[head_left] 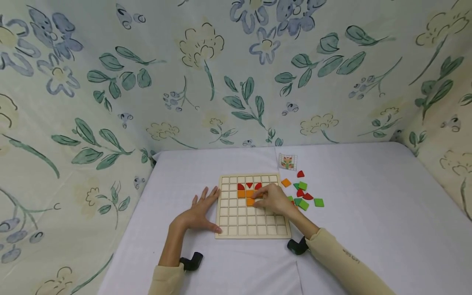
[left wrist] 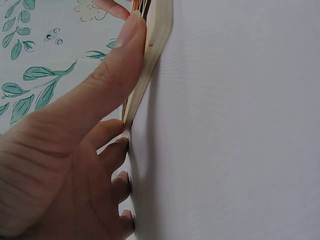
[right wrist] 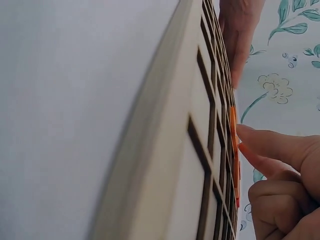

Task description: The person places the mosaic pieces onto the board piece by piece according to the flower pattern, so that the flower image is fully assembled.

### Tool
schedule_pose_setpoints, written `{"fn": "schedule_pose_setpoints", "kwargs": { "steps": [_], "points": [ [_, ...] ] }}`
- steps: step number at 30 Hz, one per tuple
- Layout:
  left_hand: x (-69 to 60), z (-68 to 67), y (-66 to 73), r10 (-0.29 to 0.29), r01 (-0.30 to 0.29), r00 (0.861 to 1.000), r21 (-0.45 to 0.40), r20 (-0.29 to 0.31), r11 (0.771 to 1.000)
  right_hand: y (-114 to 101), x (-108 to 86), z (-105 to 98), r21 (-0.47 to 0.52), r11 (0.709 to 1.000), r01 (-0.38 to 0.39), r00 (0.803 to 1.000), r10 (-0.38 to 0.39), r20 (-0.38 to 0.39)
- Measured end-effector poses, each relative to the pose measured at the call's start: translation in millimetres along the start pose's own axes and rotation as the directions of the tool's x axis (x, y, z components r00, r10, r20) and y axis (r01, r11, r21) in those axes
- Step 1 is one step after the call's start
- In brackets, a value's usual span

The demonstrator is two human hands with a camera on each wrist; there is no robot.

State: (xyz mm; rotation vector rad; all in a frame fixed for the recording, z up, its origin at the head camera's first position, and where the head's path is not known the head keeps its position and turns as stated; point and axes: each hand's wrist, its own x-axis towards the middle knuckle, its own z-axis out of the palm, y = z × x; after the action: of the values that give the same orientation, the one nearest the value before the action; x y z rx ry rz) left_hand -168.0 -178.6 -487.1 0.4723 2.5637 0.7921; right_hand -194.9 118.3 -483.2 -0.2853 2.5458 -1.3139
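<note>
A wooden grid board [head_left: 241, 225] lies on the white cloth. In its upper middle cells sit red pieces [head_left: 241, 187] and orange square tiles [head_left: 241, 194]. My right hand [head_left: 274, 198] reaches over the board from the right. Its thumb and index finger pinch an orange square tile [head_left: 250, 202] at a cell below the orange row; the right wrist view shows those fingertips against the orange tiles [right wrist: 233, 117]. My left hand [head_left: 197, 215] is spread along the board's left edge. Its thumb touches the lower left corner, and its fingertips meet the side.
Loose red, green and orange pieces [head_left: 318, 202] lie right of the board, some overlapping. Behind them is a small pattern card [head_left: 287, 162]. Black wrist devices [head_left: 191, 261] sit at both cuffs. A floral curtain [head_left: 221, 82] hangs behind the table.
</note>
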Motion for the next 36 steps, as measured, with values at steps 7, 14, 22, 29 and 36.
{"fn": "schedule_pose_setpoints", "kwargs": {
  "steps": [7,14,22,29,36],
  "points": [
    [1.2,0.4,-0.9,-0.004,0.004,1.000,0.012,-0.003,1.000,0.4,-7.1,-12.3,-0.009,1.000,0.017,0.999,-0.017,-0.033],
    [-0.5,-1.2,-0.7,0.003,-0.003,1.000,0.006,-0.006,1.000,11.1,-18.6,-46.4,-0.041,0.999,0.019,0.997,-0.023,-0.080],
    [0.2,-1.0,-2.1,0.016,-0.016,1.000,0.003,0.005,1.000,43.1,-30.3,-88.2,-0.079,0.992,-0.103,0.980,0.087,-0.178],
    [0.9,1.2,-2.6,0.000,0.000,1.000,0.008,0.008,1.000,64.5,-30.5,-100.6,-0.096,0.987,-0.130,0.976,0.110,-0.188],
    [-1.5,0.3,-1.1,-0.001,0.001,1.000,0.011,0.007,1.000,73.8,-27.3,-100.7,-0.130,0.982,-0.139,0.972,0.110,-0.206]
  ]
}}
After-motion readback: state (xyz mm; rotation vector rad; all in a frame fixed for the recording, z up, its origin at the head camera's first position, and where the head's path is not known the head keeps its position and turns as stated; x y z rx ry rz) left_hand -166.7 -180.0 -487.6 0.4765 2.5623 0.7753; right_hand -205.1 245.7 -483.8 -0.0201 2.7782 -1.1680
